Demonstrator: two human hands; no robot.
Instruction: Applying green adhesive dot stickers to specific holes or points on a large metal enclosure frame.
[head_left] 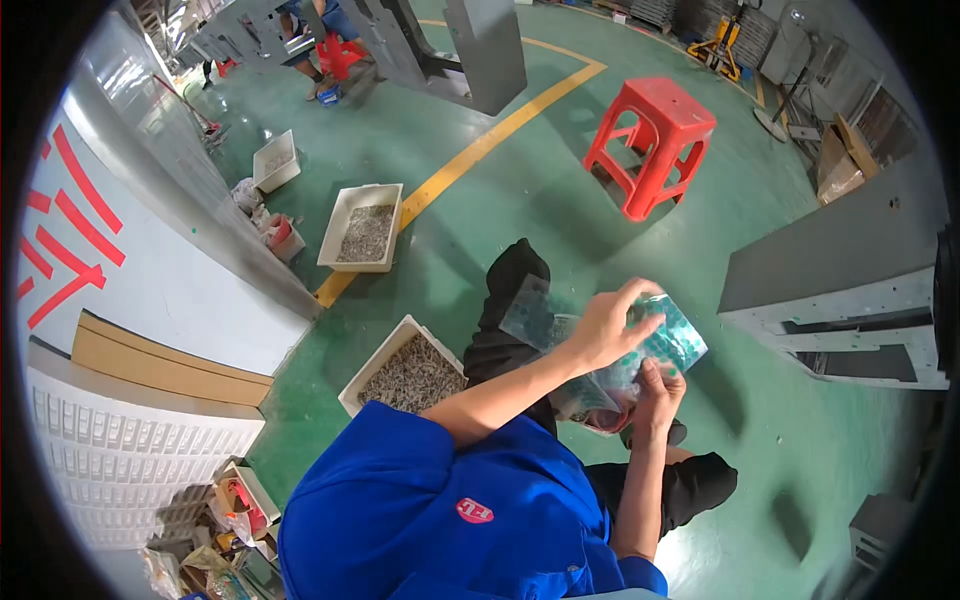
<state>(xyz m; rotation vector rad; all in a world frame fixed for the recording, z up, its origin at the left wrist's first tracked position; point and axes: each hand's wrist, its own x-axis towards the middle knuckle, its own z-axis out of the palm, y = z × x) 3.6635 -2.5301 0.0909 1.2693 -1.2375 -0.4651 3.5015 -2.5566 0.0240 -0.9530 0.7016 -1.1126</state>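
I hold a shiny clear sheet with rows of round green dots (680,335) above my lap. My right hand (660,392) pinches its near edge between thumb and fingers. Over the sheet's left part, my left hand (605,335) has its thumb and forefinger apart, the fingertips at or just above the surface; whether they touch a dot I cannot make out. Beneath my left wrist lies more translucent film (530,315) across my legs. A container with reddish contents (605,420) shows partly below the sheet, mostly hidden by my hands and the film.
To my left stands a cream bin of small metal parts (415,375). Farther off are a second cream bin (392,225) and a third (277,160). A red stool (660,110) stands ahead right. Grey metal cabinets (830,270) flank the right side. A seated person (322,85) is far off.
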